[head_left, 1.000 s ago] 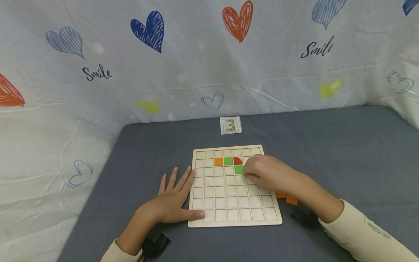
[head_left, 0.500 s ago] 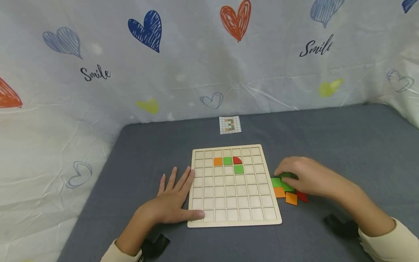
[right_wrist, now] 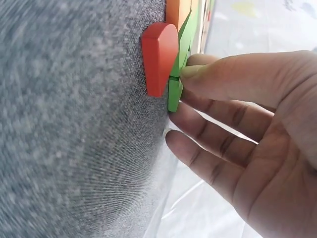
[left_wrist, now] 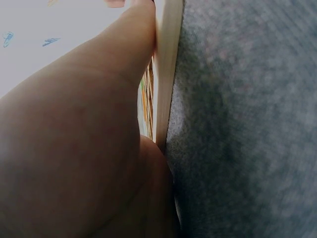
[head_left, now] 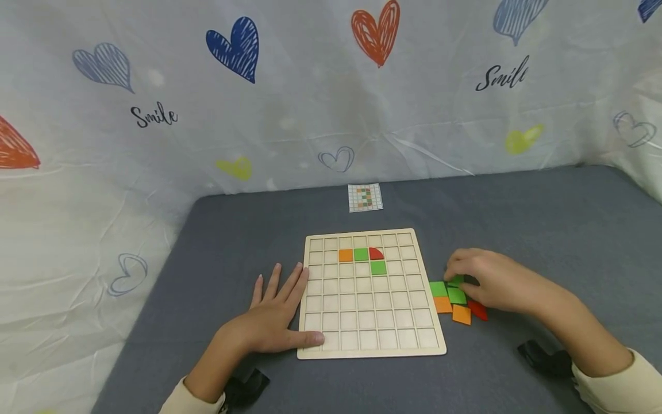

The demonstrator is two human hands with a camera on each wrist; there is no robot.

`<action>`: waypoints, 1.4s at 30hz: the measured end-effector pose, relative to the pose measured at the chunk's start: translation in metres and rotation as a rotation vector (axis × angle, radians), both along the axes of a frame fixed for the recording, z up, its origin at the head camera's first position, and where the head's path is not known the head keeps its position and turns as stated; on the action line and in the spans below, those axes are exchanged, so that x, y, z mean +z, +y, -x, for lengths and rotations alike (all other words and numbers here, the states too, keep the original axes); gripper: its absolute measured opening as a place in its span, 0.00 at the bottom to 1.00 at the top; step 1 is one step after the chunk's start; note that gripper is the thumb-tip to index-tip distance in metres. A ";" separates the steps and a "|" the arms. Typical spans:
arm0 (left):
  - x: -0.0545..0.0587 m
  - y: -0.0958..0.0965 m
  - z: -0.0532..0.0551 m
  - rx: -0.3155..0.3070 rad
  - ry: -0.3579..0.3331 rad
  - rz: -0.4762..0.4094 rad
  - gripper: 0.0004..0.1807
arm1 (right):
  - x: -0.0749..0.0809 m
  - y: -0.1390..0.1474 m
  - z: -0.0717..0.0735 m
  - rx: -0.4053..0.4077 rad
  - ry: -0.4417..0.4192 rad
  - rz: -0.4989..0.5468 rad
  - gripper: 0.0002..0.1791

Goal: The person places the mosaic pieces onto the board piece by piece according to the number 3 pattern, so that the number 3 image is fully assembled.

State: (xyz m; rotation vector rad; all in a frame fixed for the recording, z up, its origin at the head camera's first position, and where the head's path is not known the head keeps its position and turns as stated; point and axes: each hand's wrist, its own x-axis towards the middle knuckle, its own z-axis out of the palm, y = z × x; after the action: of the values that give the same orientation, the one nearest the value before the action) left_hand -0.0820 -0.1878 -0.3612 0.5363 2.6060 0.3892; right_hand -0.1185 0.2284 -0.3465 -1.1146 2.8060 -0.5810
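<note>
A wooden grid board (head_left: 359, 319) lies on the cloth. In its upper rows sit an orange square tile (head_left: 345, 255), a green square tile (head_left: 361, 254), a red quarter-round tile (head_left: 376, 253) and another green tile (head_left: 378, 267). My left hand (head_left: 271, 325) rests at the board's left side, fingers spread along the edge and thumb over the lower left corner. Right of the board, my right hand (head_left: 483, 282) pinches a green tile (right_wrist: 174, 94) at the far end of a small pile; the right wrist view has thumb and fingertips at it.
Other loose tiles lie by the board's right edge: green (head_left: 438, 288), orange (head_left: 461, 314) and red (head_left: 477, 310). A small pattern card (head_left: 365, 198) is behind the board. A white curtain (head_left: 300, 92) printed with hearts hangs at the table's back.
My right hand has left the board's upper right, moved right to the loose tiles and now pinches a green one. My left hand stays in place.
</note>
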 end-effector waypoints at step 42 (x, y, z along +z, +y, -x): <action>-0.011 -0.004 0.002 0.020 0.008 0.011 0.68 | 0.007 -0.006 -0.012 0.028 0.013 0.030 0.19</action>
State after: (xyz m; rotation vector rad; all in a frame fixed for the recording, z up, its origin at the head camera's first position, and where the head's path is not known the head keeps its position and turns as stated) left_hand -0.0840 -0.1913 -0.3719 0.5094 2.6211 0.3800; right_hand -0.1062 0.2223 -0.3391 -1.1655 2.7966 -0.6180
